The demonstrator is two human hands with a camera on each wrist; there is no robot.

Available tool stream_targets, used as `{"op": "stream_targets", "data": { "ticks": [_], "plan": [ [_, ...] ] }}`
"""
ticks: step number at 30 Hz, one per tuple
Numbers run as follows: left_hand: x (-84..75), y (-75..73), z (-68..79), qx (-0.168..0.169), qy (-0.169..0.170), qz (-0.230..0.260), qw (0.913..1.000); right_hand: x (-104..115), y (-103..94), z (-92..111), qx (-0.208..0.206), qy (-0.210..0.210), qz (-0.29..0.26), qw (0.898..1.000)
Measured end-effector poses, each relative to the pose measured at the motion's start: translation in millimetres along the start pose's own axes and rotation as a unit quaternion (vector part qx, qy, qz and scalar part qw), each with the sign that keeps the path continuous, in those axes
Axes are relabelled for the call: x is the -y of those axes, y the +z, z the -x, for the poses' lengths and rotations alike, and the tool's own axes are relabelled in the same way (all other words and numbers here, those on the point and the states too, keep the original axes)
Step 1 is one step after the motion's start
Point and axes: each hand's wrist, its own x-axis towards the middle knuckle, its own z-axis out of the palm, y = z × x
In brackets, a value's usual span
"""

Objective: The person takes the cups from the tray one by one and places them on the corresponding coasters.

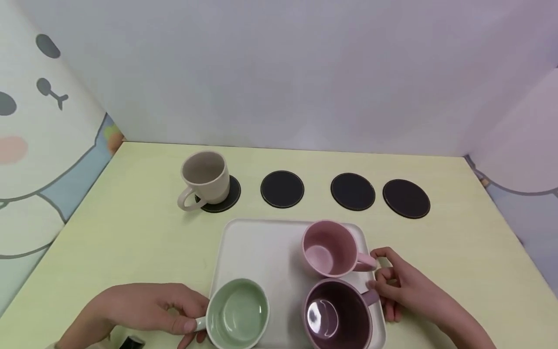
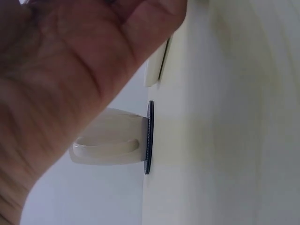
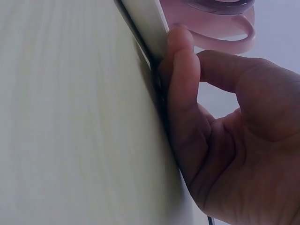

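My left hand (image 1: 152, 306) pinches the handle of a pale green mug (image 1: 239, 315), which is at the near left corner of a white tray (image 1: 261, 237). In the left wrist view the palm (image 2: 70, 70) fills the upper left and that mug is hidden. On the tray's right side are a pink mug (image 1: 324, 252) and, nearer me, a purple mug (image 1: 333, 317), both handles pointing right. My right hand (image 1: 405, 286) is at the tray's right edge, fingers curled by the rim. In the right wrist view its fingertips (image 3: 180, 42) meet the tray edge.
A beige mug (image 1: 206, 177) stands upright on a black round coaster (image 1: 226, 201) at the back left. Three more coasters continue rightward: one (image 1: 282, 189), another (image 1: 353, 191) and the rightmost (image 1: 406, 198). A pale wall (image 1: 283, 72) rises behind the table.
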Motion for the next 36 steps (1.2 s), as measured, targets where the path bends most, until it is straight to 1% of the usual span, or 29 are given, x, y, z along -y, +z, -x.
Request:
{"op": "stream_targets", "data": {
  "ticks": [2, 4, 5, 9, 11, 12, 17, 20, 24, 25, 28, 31, 33, 36],
  "plan": [
    [1.1, 0.6, -1.8, -0.003, 0.006, -0.012, 0.9999, -2, -1.5, 1, 0.005, 0.003, -0.005, 1.0],
    [1.9, 0.8, -2.1, -0.009, 0.009, -0.011, 0.9999, -3, -2.2, 0, 0.004, 0.017, -0.007, 1.0],
    [2.3, 0.9, -1.8, -0.013, 0.01, -0.015, 0.9998, -3, -2.5, -1, 0.006, 0.017, -0.006, 1.0],
    [2.8, -0.4, 1.0, -0.037, 0.0, -0.004, 0.9993, -4, 3.5, -4, 0.0, 0.036, -0.006, 0.999],
    [3.7, -3.6, 0.7, -0.049, -0.003, -0.002, 0.9988, -4, 5.3, -6, 0.001, 0.029, -0.007, 1.0],
    [4.2, -5.8, 0.1, -0.055, -0.004, 0.001, 0.9985, -3, 5.6, -7, -0.003, 0.033, -0.006, 0.999],
    [4.4, -14.2, 0.7, -0.079, -0.006, -0.005, 0.9968, 2, 5.0, -13, -0.012, -0.005, 0.001, 1.0],
    [3.4, -14.0, 1.5, -0.104, -0.01, -0.006, 0.9945, 3, 5.7, -17, -0.012, -0.012, 0.001, 1.0],
    [1.2, -6.6, 1.4, -0.152, -0.001, 0.004, 0.9884, 6, 4.9, -19, -0.003, -0.005, 0.011, 1.0],
    [-0.6, -5.2, 1.5, -0.167, -0.002, 0.006, 0.986, 7, 4.4, -19, -0.003, -0.001, 0.014, 1.0],
    [-8.3, -3.7, 0.5, -0.211, -0.002, -0.013, 0.9773, 9, 1.7, -19, -0.003, -0.002, 0.021, 1.0],
    [-18.9, -6.0, -3.1, -0.257, -0.029, -0.035, 0.9652, 10, -0.1, -17, -0.003, -0.005, 0.022, 1.0],
    [-26.7, -8.3, -6.7, -0.293, -0.054, -0.049, 0.9532, 9, 0.4, -16, -0.006, 0.001, 0.019, 1.0],
    [-39.9, -11.7, -15.3, -0.349, -0.097, -0.062, 0.93, 6, 3.4, -14, -0.011, 0.014, 0.013, 1.0]
  ]
}}
